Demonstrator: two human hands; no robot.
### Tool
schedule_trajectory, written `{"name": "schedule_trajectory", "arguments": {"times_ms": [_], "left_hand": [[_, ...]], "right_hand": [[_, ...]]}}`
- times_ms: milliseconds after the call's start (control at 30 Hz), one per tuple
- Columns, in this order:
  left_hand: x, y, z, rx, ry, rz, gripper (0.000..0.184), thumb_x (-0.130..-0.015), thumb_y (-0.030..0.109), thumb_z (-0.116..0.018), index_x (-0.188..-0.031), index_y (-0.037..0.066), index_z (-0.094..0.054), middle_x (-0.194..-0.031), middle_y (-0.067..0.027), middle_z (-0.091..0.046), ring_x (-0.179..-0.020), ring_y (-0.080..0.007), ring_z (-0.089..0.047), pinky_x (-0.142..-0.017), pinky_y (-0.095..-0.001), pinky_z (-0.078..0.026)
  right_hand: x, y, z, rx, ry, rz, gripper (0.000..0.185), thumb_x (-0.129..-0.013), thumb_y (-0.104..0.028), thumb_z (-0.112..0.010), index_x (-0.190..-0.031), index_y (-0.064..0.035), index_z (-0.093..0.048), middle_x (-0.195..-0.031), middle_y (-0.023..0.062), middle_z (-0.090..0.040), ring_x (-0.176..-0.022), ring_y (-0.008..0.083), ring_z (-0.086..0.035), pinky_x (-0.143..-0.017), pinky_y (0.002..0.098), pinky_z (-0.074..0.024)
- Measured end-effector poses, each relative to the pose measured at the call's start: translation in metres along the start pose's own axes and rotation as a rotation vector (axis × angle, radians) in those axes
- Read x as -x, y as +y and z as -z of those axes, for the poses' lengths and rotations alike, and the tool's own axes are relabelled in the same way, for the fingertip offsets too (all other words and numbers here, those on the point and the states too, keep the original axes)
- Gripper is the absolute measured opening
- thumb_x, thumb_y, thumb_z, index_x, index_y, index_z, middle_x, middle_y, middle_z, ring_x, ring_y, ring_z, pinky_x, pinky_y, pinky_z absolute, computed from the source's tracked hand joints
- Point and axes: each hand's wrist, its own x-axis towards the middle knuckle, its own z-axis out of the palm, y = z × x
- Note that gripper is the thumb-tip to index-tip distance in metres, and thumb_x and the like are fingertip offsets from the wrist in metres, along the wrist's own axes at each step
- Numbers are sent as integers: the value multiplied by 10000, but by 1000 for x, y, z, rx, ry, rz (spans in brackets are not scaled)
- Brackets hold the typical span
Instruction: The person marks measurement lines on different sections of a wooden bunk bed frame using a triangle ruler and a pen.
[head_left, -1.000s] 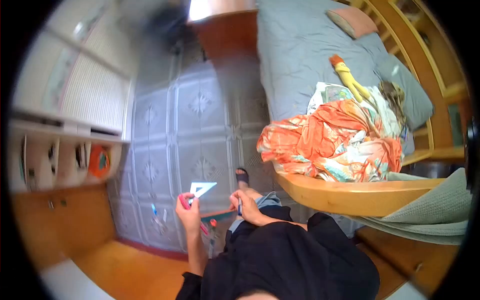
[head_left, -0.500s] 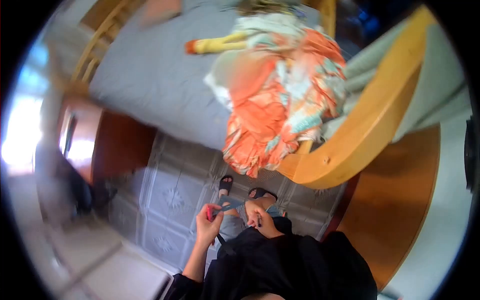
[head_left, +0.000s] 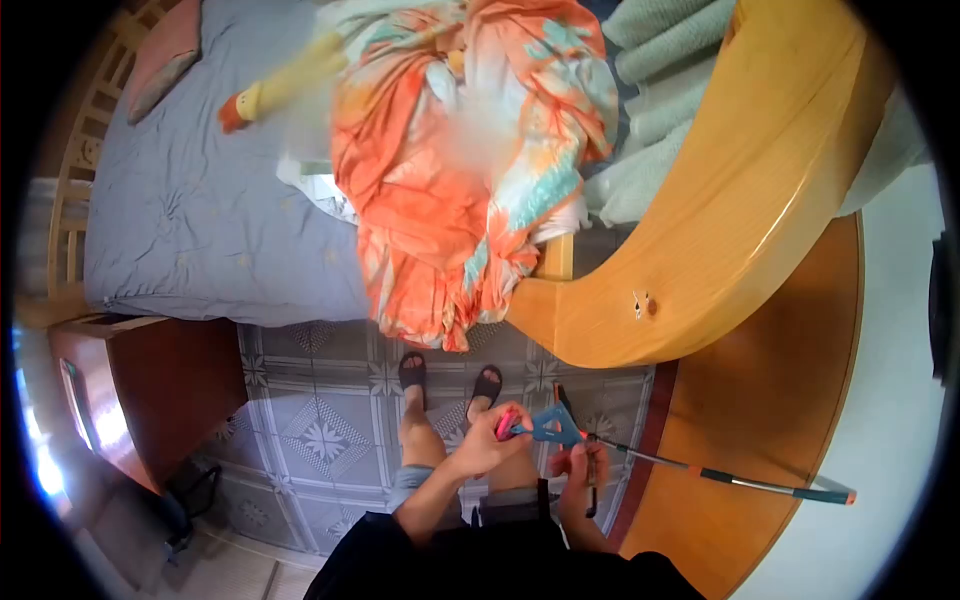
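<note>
Both hands have shifted toward the person's right since half a second ago, and the view has swung so that the bed (head_left: 230, 240) spans the upper left. On it, an orange-and-white quilt (head_left: 430, 190) lies heaped at the right end, spilling over the near edge; a yellow doll (head_left: 290, 85) with an orange head lies left of it, and a pink pillow (head_left: 165, 58) sits near the far left corner. A curved wooden rail (head_left: 720, 200) borders the bed's right end. Beyond the near left corner stands a reddish-brown bench (head_left: 185, 400).

The left hand (head_left: 487, 442) reaches across the lap, fingers closed around a pink object (head_left: 506, 424), with a blue ruler (head_left: 558, 428) jutting right from it. The right hand (head_left: 580, 472), forearm upright beside the right thigh, grips a dark slim stick (head_left: 592, 498); its fingertips are just below the ruler, and whether they touch cannot be told. A long pole (head_left: 740, 480) extends rightward from near the ruler's right corner.
</note>
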Motion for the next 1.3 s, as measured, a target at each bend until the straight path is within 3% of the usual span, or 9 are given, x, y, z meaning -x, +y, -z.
{"name": "schedule_trajectory", "arguments": {"times_ms": [167, 533, 700, 767, 800, 900, 967, 1167, 1300], "left_hand": [[-18, 6, 16, 87, -192, 35, 161, -803, -47, -603, -944, 15, -555, -901, 0, -535, -846, -76, -488, -765, -211, -400], [-69, 11, 88, -114, -518, 76, 169, -807, 8, -635, -942, 54, -542, -808, -35, -560, -743, -121, -531, -676, -263, -428], [-93, 1, 101, 68, -320, 66, 163, -830, 4, -638, -937, 63, -530, -802, -10, -581, -689, -92, -521, -640, -231, -437], [-104, 8, 104, 98, -291, 143, 229, -846, 20, -640, -1047, 47, -534, -918, -22, -631, -688, -60, -522, -617, -197, -443], [-108, 9, 104, 251, -238, 274, 278, -852, 40, -645, -1100, 34, -520, -966, -40, -640, -691, -55, -531, -592, -194, -447], [-121, 25, 100, 397, -179, 518, 375, -864, 104, -664, -1183, 3, -497, -1019, -77, -652, -653, -62, -552, -530, -204, -454], [-131, 41, 97, 350, -43, 607, 355, -861, 137, -677, -1155, 6, -527, -927, -72, -658, -613, -78, -560, -506, -207, -448], [-173, 57, 99, 405, -148, 739, 309, -836, 144, -708, -1069, -4, -569, -775, -53, -632, -579, -100, -565, -491, -219, -437], [-198, 58, 90, 411, -136, 691, 338, -821, 125, -717, -1081, -5, -545, -741, -46, -617, -575, -107, -567, -504, -233, -453]], "right_hand": [[0, 0, 1, -18, 36, -76, 157, -920, -142, -586, -962, -44, -471, -777, 36, -564, -622, 139, -584, -600, 252, -478], [22, 12, -101, 56, 412, -131, 186, -898, -148, -626, -926, -37, -480, -730, 109, -643, -595, 110, -559, -566, 235, -451], [17, 9, -143, 177, 498, -46, 195, -904, -155, -620, -910, -27, -473, -724, 113, -643, -617, 113, -582, -600, 237, -475], [10, 8, -155, 187, 563, 46, 199, -908, -161, -614, -907, -24, -469, -706, 115, -639, -609, 122, -591, -603, 237, -482], [6, 7, -161, 159, 591, 39, 194, -885, -72, -628, -901, -14, -444, -717, 130, -627, -639, 167, -636, -595, 271, -528], [-11, 7, -182, 72, 692, 102, 179, -884, -66, -618, -899, -16, -446, -696, 109, -602, -612, 159, -622, -573, 261, -515], [-30, 3, -201, 136, 765, 124, 174, -885, -52, -585, -892, -44, -411, -620, 88, -568, -517, 121, -552, -502, 249, -456], [-63, 0, -227, 274, 834, 227, 175, -887, -57, -591, -892, -40, -417, -615, 74, -550, -514, 109, -534, -515, 244, -466], [-78, 4, -223, 473, 725, 489, 227, -891, -121, -628, -990, -6, -460, -746, 112, -611, -651, 146, -607, -598, 251, -497]]}}
